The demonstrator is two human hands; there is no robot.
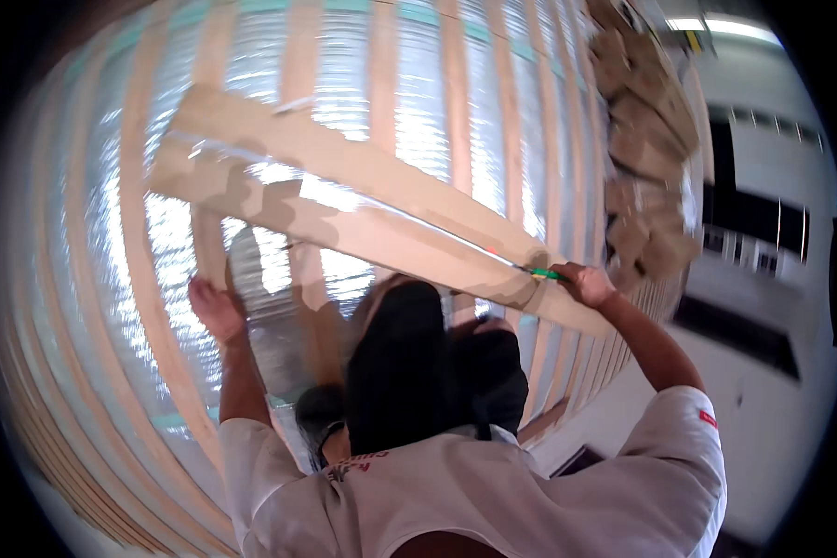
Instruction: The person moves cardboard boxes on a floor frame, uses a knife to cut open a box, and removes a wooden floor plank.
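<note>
Here's the right hand (588,285), fingers closed around a small green tool (551,274), right at the right-hand end of a long cardboard box (409,246)! The tool's tip points left, at the shiny tape (335,193) that runs lengthwise down the box. And the left hand (216,309)? Empty, fingers loosely spread, out to the left on the near side of the box, nothing in its grip. The box lies slantwise over wooden slats (458,112) and glossy plastic film (344,79), its left end farther off. Dark-trousered knees (395,353) are bent just on its near side, and off to the far right, a row of brown packages (651,135)!
</note>
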